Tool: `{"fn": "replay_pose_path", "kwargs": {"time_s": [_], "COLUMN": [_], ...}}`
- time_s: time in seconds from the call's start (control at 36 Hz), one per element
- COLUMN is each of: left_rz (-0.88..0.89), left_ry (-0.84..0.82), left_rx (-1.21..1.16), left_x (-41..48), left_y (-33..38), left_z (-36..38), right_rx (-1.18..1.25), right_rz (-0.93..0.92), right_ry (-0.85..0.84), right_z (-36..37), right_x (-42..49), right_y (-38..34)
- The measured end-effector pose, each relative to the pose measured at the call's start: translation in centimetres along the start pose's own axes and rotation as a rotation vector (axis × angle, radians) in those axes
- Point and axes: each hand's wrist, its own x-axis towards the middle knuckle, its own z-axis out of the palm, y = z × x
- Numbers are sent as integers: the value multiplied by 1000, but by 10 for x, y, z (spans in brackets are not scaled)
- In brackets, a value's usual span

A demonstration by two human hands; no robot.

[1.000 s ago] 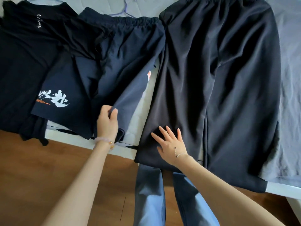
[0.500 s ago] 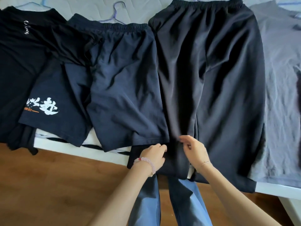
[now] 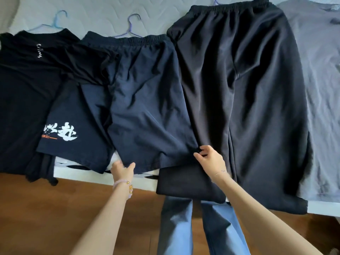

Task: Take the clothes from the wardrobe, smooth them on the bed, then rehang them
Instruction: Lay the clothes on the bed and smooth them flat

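Note:
Navy shorts with an elastic waistband lie flat on the bed, a white and orange print on their left leg. My left hand pinches the hem of the right leg at its left corner. My right hand pinches the same hem at its right corner, where it overlaps the black trousers. The trousers lie to the right, their legs hanging over the bed's edge. A black T-shirt lies at the left, partly under the shorts. A grey T-shirt lies at the far right.
Two wire hangers show above the clothes, a blue hanger and a purple hanger, on the quilted mattress. The bed's white edge runs across the view. Below it are a wooden floor and my legs in blue jeans.
My hands have moved apart from the middle of the black trousers' hem. The left went left and the right went up, and each now pinches a corner of the navy shorts' hem.

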Motion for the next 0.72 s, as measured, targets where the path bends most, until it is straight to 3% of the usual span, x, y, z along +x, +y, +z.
{"fn": "replay_pose_path", "kwargs": {"time_s": [0.14, 0.28, 0.39, 0.61, 0.72], "left_rz": [-99, -115, -180, -179, -194], "left_ry": [-208, -300, -505, -584, -597], "left_rx": [-115, -308, -551, -429, -409], "left_x": [9, -2, -22, -17, -3], "left_y": [-7, -21, -29, -16, -21], "left_z": [-5, -14, -4, 10, 7], "right_rx": [-83, 40, -10, 10, 4], "right_rz": [115, 115, 87, 160, 208], "right_ry": [12, 149, 279, 402, 336], "right_z": [17, 9, -10, -15, -9], "right_x": [14, 15, 9, 23, 26], "right_y": [-15, -10, 0, -7, -6]}}
